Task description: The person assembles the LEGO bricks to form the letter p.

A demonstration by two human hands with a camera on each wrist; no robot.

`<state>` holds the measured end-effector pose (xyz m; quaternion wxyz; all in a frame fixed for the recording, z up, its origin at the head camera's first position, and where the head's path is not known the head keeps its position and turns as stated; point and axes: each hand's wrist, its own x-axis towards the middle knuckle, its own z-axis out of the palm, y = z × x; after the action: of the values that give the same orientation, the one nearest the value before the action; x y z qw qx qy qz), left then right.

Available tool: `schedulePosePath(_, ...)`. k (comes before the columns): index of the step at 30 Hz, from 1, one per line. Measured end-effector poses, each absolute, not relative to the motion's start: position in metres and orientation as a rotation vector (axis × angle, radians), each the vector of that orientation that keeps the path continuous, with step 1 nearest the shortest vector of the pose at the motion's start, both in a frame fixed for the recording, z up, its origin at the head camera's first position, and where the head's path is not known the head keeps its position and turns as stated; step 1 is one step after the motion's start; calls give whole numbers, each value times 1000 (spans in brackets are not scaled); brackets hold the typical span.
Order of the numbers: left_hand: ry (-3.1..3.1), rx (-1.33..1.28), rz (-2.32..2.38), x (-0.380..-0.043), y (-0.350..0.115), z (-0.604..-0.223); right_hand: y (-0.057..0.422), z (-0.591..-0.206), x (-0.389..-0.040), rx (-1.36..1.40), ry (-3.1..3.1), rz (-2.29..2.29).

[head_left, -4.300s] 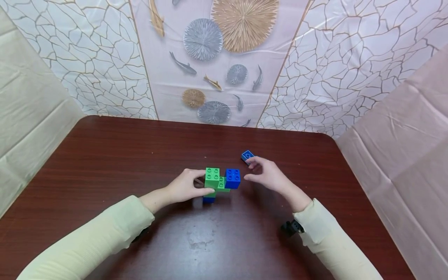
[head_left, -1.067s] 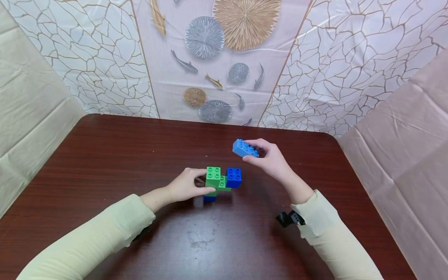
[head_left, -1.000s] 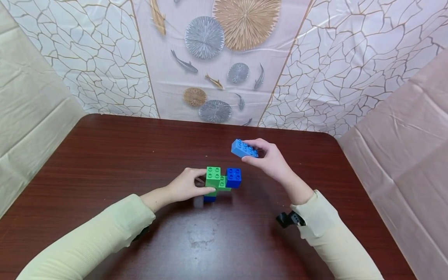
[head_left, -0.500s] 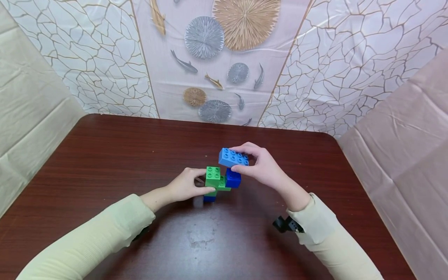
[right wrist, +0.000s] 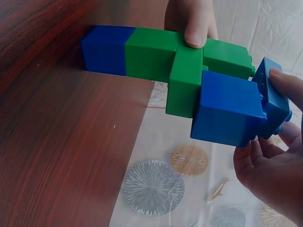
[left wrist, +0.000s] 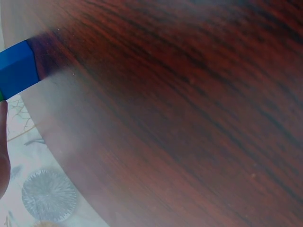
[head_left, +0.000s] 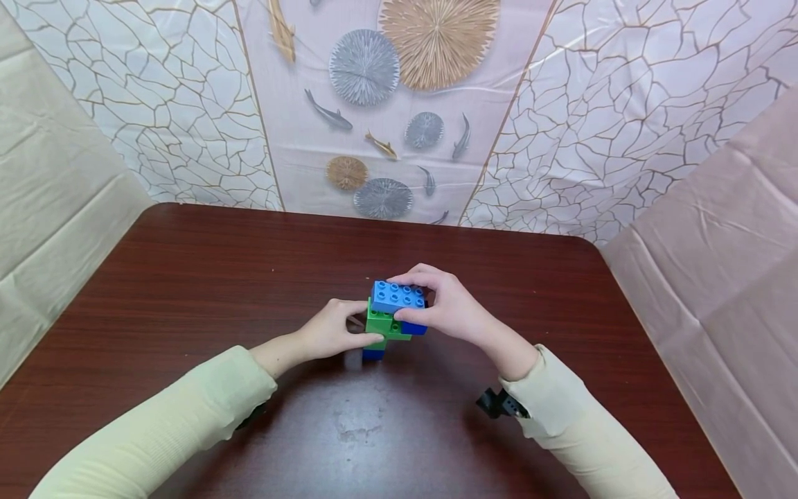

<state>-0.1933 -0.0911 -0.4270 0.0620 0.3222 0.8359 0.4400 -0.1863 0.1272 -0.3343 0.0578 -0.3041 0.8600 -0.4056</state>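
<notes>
A small tower of building bricks stands on the table (head_left: 280, 443): a blue brick (right wrist: 106, 51) at the base, green bricks (right wrist: 151, 52) above it, and a dark blue brick (right wrist: 227, 106) on the side arm. My left hand (head_left: 333, 329) grips the tower's green part between thumb and fingers. My right hand (head_left: 451, 305) pinches a lighter blue eight-stud brick (head_left: 399, 296) by its long sides. That brick lies across the top, over the upper green brick (right wrist: 227, 56) and the dark blue one, right at their studs. The left wrist view catches only the base brick (left wrist: 19, 71) and a fingertip.
Patterned cloth (head_left: 383, 138) hangs behind the table's far edge, and plain cloth panels (head_left: 711, 263) flank both sides. A black wrist camera (head_left: 501, 403) sticks out below the right sleeve.
My right hand took the lighter blue brick from the table behind the tower, raised it, and brought it left and nearer, over the tower's top. The left hand keeps its grip in place.
</notes>
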Motion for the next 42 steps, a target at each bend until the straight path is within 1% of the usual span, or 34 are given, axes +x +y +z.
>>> schedulePosePath(14, 2527, 962, 1326, -193, -90, -427, 126, -336, -191, -910, 2659, -1098)
schedulePosePath(22, 2503, 936, 1334, -192, -91, -426, 126, -332, -187, -981, 2657, -1048)
schedulePosePath(42, 2489, 944, 1336, -191, -92, -425, 121, -328, -183, -1010, 2733, -900)
